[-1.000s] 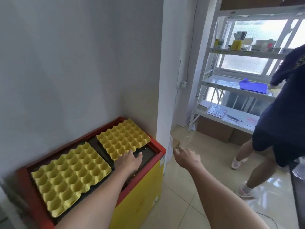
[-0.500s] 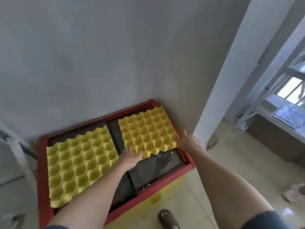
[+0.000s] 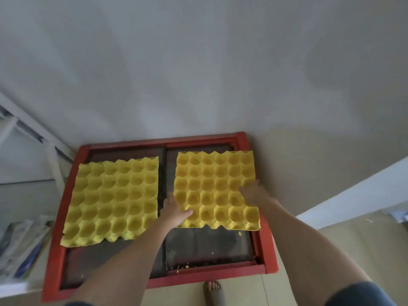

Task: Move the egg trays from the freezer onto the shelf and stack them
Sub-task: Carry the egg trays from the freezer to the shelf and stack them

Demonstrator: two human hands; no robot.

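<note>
Two yellow egg trays lie side by side on the dark glass lids of a red-framed freezer (image 3: pixel 268 250). The left egg tray (image 3: pixel 114 199) lies untouched. My left hand (image 3: pixel 174 210) grips the front left corner of the right egg tray (image 3: pixel 214 184), thumb on top. My right hand (image 3: pixel 254 193) holds the same tray at its right edge, fingers over the cups. The tray still rests on the lid.
A white wall rises right behind the freezer. A white shelf frame (image 3: pixel 50 146) and a pile of papers and bags (image 3: pixel 19 246) stand at the left. A white pillar (image 3: pixel 353 195) is at the right. My sandalled foot (image 3: pixel 213 292) is on the floor below. Yellow crumbs dot the lid.
The view has swung down over the freezer. My right hand moved from the air onto the right tray's right edge, and my left hand closed on its front left corner.
</note>
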